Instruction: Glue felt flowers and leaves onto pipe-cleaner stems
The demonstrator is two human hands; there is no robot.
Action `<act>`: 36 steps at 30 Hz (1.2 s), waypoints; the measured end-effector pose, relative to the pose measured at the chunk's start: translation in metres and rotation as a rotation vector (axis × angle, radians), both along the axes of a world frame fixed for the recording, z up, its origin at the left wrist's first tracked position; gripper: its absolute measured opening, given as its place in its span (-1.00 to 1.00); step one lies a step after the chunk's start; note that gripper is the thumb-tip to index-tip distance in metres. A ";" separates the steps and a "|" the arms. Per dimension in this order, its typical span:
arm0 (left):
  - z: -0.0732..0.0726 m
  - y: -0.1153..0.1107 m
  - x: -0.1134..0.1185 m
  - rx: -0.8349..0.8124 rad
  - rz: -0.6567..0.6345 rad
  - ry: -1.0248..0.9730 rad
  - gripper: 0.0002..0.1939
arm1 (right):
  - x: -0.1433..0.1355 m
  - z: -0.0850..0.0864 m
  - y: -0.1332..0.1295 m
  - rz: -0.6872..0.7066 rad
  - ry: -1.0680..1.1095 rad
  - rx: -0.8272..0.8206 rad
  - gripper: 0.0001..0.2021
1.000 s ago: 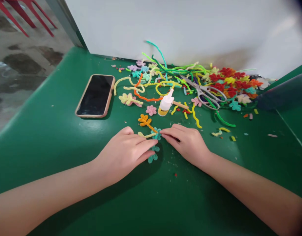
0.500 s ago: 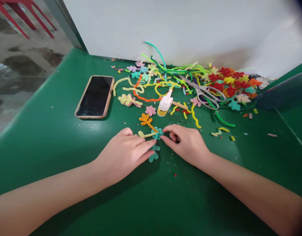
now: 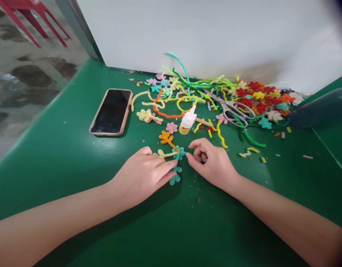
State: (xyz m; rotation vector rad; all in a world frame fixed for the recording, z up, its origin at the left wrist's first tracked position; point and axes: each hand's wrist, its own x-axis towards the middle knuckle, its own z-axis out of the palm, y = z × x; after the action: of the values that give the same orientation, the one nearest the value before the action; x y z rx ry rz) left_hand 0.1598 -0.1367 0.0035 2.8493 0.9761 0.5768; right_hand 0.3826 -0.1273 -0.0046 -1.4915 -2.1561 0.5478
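Note:
A pipe-cleaner flower piece (image 3: 179,152) lies on the green table. It joins a teal flower, an orange leaf-like sprig (image 3: 166,137), a pale yellow sprig (image 3: 160,153) and a second teal sprig (image 3: 175,178) toward me. My left hand (image 3: 144,172) is closed on the piece, its fingertips at the teal parts; part of the yellow stem passes behind the fingers. Just right of the teal flower is my right hand (image 3: 215,159), thumb and forefinger apart and the other fingers curled. Its thumb tip is close to a petal; whether they touch I cannot tell.
A glue bottle (image 3: 188,120) stands behind the flower. Scissors (image 3: 233,109) lie beside a heap of pipe-cleaner flowers (image 3: 260,95) and loose stems. A phone (image 3: 111,112) lies at left, a pink flower (image 3: 171,128) nearer. A white panel (image 3: 187,33) borders the table's back.
My right hand's thumb and forefinger have parted and drawn slightly right, away from the teal flower. My left hand stays on the piece. The view has shifted slightly.

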 end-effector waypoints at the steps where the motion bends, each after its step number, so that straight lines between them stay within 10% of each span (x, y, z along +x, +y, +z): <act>1: 0.000 0.000 0.000 -0.003 0.003 -0.002 -0.78 | 0.000 0.000 0.000 -0.019 0.038 -0.017 -0.88; 14: 0.018 0.002 -0.003 -0.035 0.064 -0.075 -0.81 | 0.007 0.012 0.010 -0.235 0.462 0.027 -0.65; 18: 0.031 0.019 -0.013 0.026 0.169 -0.071 -0.82 | 0.007 0.020 0.017 -0.253 0.548 0.181 -0.84; 28: 0.015 0.081 -0.035 0.193 0.387 0.165 -0.71 | -0.002 0.005 0.043 -0.131 0.254 0.120 -0.50; 36: 0.009 0.091 -0.038 0.254 0.374 0.184 -0.82 | -0.008 0.001 0.058 -0.116 0.097 0.175 -0.75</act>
State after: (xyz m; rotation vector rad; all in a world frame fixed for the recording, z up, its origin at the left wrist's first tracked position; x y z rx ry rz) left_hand 0.1220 -0.0457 0.0123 2.9948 1.5968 0.5018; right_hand 0.3746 -0.0694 -0.0037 -1.4529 -1.9757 0.3734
